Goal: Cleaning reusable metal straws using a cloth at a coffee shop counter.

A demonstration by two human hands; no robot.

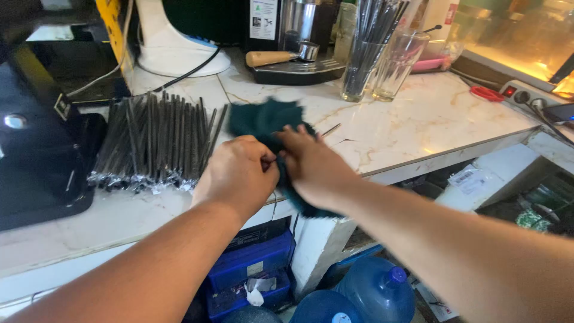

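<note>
Both hands meet over the front edge of a white marble counter (418, 119). My left hand (239, 173) is closed, its fingertips pinching a thin straw-like thing at the point where the hands touch. My right hand (311, 164) grips a dark green cloth (260, 119), which is blurred and spreads behind and under the fingers. A thin dark stick (330, 130) pokes out past the right hand on the counter. A big bundle of wrapped black straws (152, 143) lies just left of my left hand.
A tall glass of black straws (366, 54) and an empty glass (397, 63) stand at the back. A black machine (36, 137) fills the left side. A wooden-handled tool (275, 58) rests on a black tray. Blue water jugs (373, 290) and a blue box (251, 263) sit below.
</note>
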